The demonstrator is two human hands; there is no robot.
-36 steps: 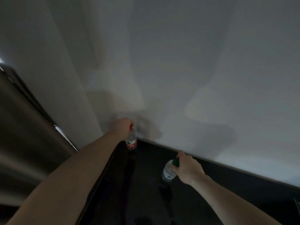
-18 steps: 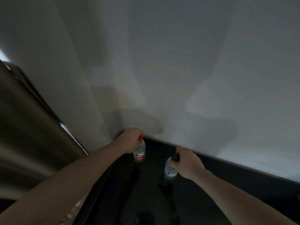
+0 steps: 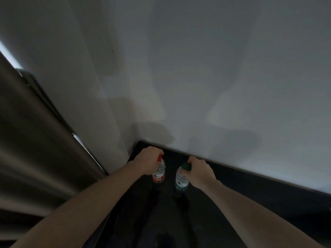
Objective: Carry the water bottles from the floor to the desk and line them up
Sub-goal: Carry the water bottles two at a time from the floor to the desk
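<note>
A clear water bottle with a red cap and red label (image 3: 159, 173) stands upright on the black desk (image 3: 250, 197), near its far left corner. My left hand (image 3: 148, 161) grips its neck from the left. Just to its right stands a second clear bottle with a green cap and green label (image 3: 181, 179). My right hand (image 3: 199, 171) holds it at the cap and neck from the right. The two bottles are side by side, a small gap between them.
A white wall (image 3: 215, 86) rises directly behind the desk's far edge. A brown curtain (image 3: 32, 149) hangs at the left, beside a white wall column (image 3: 86, 104). The desk surface is dark and glossy and shows faint reflections.
Both hands have brought the bottles closer together; the red-cap bottle has moved right and nearer to me, the green-cap bottle slightly left. The view has tilted a little.
</note>
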